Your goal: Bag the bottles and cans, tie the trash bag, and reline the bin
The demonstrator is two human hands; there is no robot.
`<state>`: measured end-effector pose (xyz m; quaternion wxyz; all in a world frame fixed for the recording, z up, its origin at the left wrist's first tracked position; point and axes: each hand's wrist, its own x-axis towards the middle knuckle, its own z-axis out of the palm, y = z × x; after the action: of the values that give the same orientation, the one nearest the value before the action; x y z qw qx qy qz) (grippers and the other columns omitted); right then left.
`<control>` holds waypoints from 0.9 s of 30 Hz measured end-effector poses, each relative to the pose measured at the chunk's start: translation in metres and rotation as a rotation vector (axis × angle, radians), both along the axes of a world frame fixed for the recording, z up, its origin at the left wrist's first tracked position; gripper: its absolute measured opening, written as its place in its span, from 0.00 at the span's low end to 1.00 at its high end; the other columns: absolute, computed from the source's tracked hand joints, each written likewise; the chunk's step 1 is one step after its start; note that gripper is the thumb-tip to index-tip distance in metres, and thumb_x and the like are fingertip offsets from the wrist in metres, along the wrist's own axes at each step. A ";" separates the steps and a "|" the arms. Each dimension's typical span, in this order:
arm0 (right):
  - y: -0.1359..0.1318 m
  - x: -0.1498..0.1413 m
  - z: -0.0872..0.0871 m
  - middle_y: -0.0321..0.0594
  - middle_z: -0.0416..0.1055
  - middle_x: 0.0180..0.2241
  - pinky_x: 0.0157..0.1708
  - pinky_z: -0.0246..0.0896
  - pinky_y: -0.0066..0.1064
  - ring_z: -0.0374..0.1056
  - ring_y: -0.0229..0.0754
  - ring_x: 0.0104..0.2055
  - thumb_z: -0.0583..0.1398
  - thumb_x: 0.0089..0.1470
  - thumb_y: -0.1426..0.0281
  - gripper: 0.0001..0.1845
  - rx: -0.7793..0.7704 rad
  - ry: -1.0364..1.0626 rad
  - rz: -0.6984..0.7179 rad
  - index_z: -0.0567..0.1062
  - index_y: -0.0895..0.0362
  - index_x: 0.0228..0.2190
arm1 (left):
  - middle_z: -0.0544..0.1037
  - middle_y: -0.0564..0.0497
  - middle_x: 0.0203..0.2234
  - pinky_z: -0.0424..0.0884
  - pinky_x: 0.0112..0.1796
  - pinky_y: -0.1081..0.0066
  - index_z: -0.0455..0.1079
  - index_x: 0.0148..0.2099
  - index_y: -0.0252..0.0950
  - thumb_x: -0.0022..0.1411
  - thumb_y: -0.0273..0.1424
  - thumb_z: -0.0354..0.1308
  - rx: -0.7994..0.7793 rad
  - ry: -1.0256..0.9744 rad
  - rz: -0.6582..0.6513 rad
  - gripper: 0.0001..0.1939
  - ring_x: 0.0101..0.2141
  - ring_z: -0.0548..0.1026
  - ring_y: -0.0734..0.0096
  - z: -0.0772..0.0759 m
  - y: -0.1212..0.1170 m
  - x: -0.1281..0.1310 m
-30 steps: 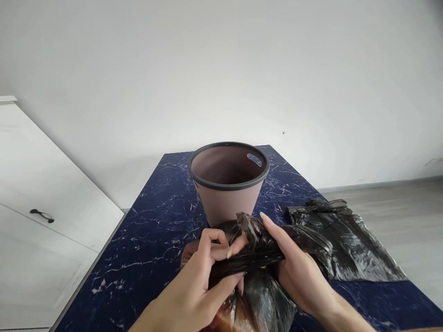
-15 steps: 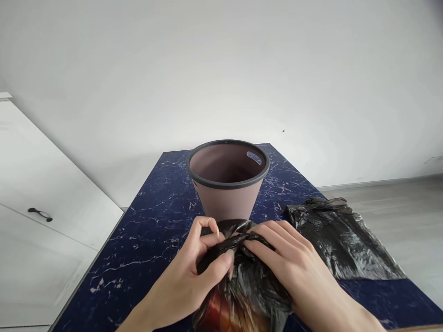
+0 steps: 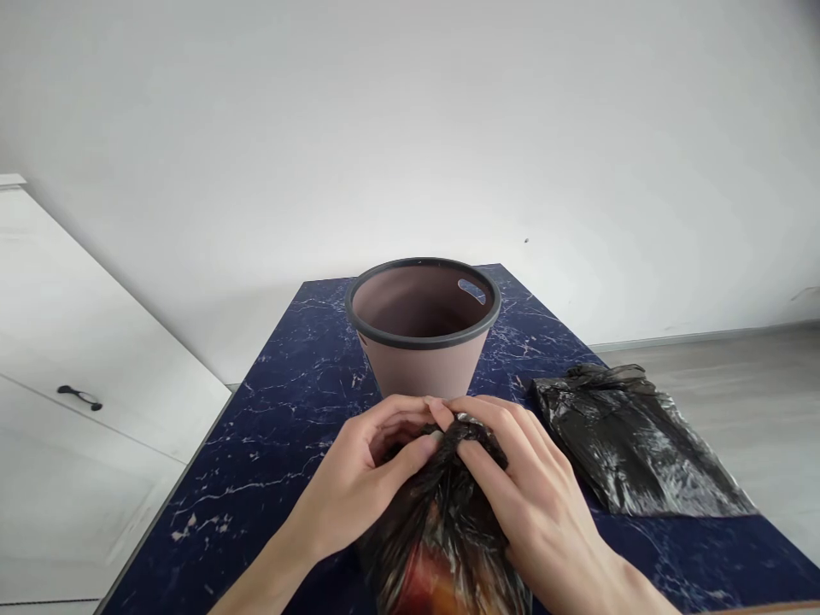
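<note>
A filled black plastic bag (image 3: 448,538) is at the front of the table, with reddish and orange contents showing dimly through its thin film. My left hand (image 3: 377,461) pinches the gathered top of the bag between thumb and fingers. From the other side, my right hand (image 3: 525,478) grips the same bunched plastic, its thumb and fingers closed on it. The fingertips of both hands meet at the twisted neck, and part of the knotted plastic is hidden under them. Just beyond stands an upright mauve trash bin (image 3: 426,367) with a dark rim.
Another black plastic bag (image 3: 634,453) lies flat and folded along the table's right edge. The table (image 3: 269,444) has a dark blue marbled top. A white cabinet (image 3: 96,478) stands to the left, and a pale wall (image 3: 410,128) rises behind.
My hands have drawn closer together at the bag's neck. My left fingers, which were curled up and apart, now reach over to meet the right ones, and the top is bunched more tightly.
</note>
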<state>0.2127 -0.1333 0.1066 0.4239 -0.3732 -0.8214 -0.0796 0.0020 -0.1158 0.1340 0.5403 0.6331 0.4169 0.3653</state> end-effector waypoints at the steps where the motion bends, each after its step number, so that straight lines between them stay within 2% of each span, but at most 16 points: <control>1: 0.000 0.000 -0.001 0.48 0.76 0.57 0.55 0.69 0.38 0.71 0.47 0.58 0.50 0.77 0.78 0.20 -0.011 -0.003 -0.016 0.74 0.56 0.61 | 0.86 0.53 0.50 0.78 0.55 0.72 0.81 0.54 0.47 0.74 0.41 0.66 0.007 0.000 0.037 0.11 0.53 0.84 0.65 0.000 0.001 0.001; 4: -0.001 0.004 -0.003 0.47 0.74 0.61 0.57 0.70 0.36 0.70 0.46 0.63 0.49 0.78 0.74 0.20 -0.045 -0.041 -0.030 0.72 0.55 0.63 | 0.88 0.53 0.42 0.81 0.47 0.74 0.85 0.46 0.45 0.72 0.41 0.68 0.052 0.040 0.151 0.08 0.45 0.86 0.66 0.000 0.001 0.001; 9: -0.003 0.018 -0.005 0.53 0.69 0.68 0.65 0.68 0.40 0.64 0.50 0.70 0.53 0.75 0.77 0.16 -0.065 -0.155 0.139 0.76 0.60 0.56 | 0.88 0.55 0.41 0.80 0.46 0.75 0.85 0.44 0.48 0.71 0.42 0.69 0.203 0.155 0.268 0.06 0.43 0.86 0.67 -0.006 0.001 -0.008; 13: -0.009 0.037 -0.012 0.53 0.63 0.72 0.72 0.61 0.44 0.54 0.50 0.77 0.52 0.75 0.74 0.22 -0.061 -0.209 0.254 0.72 0.62 0.65 | 0.87 0.55 0.40 0.81 0.45 0.74 0.83 0.44 0.48 0.69 0.45 0.69 0.244 0.274 0.344 0.09 0.43 0.86 0.66 -0.015 0.002 -0.025; 16: -0.016 0.052 -0.024 0.47 0.59 0.75 0.72 0.62 0.43 0.52 0.49 0.78 0.51 0.76 0.70 0.28 -0.087 -0.250 0.218 0.66 0.58 0.72 | 0.87 0.54 0.41 0.80 0.43 0.74 0.83 0.43 0.48 0.68 0.49 0.69 0.252 0.356 0.397 0.12 0.43 0.85 0.65 -0.024 0.002 -0.041; 19: -0.024 0.065 -0.043 0.44 0.57 0.76 0.67 0.68 0.42 0.54 0.50 0.78 0.49 0.74 0.71 0.31 -0.100 -0.238 0.161 0.64 0.55 0.74 | 0.87 0.53 0.43 0.79 0.37 0.75 0.82 0.46 0.48 0.66 0.52 0.69 0.246 0.423 0.455 0.16 0.44 0.86 0.62 -0.032 0.000 -0.056; 21: -0.029 0.073 -0.057 0.44 0.56 0.77 0.64 0.72 0.42 0.56 0.52 0.77 0.50 0.73 0.72 0.32 -0.127 -0.233 0.126 0.63 0.54 0.74 | 0.88 0.53 0.42 0.79 0.35 0.74 0.82 0.48 0.48 0.66 0.53 0.69 0.260 0.458 0.486 0.17 0.44 0.86 0.61 -0.036 -0.002 -0.064; 24: -0.037 0.083 -0.075 0.47 0.55 0.77 0.64 0.73 0.46 0.56 0.56 0.77 0.50 0.73 0.70 0.32 -0.163 -0.242 0.092 0.63 0.53 0.75 | 0.88 0.53 0.41 0.79 0.38 0.73 0.82 0.47 0.48 0.65 0.53 0.69 0.293 0.489 0.508 0.17 0.44 0.86 0.60 -0.041 -0.004 -0.073; 27: -0.042 0.090 -0.085 0.48 0.57 0.76 0.62 0.75 0.47 0.59 0.58 0.76 0.49 0.76 0.65 0.31 -0.170 -0.242 0.068 0.64 0.52 0.74 | 0.88 0.53 0.42 0.79 0.37 0.73 0.81 0.47 0.48 0.65 0.53 0.69 0.288 0.503 0.509 0.17 0.44 0.86 0.60 -0.043 -0.006 -0.078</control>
<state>0.3023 -0.1750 0.0214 0.2911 -0.3673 -0.8825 -0.0397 -0.0761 -0.1216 0.0907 0.2189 0.6486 0.6246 0.3758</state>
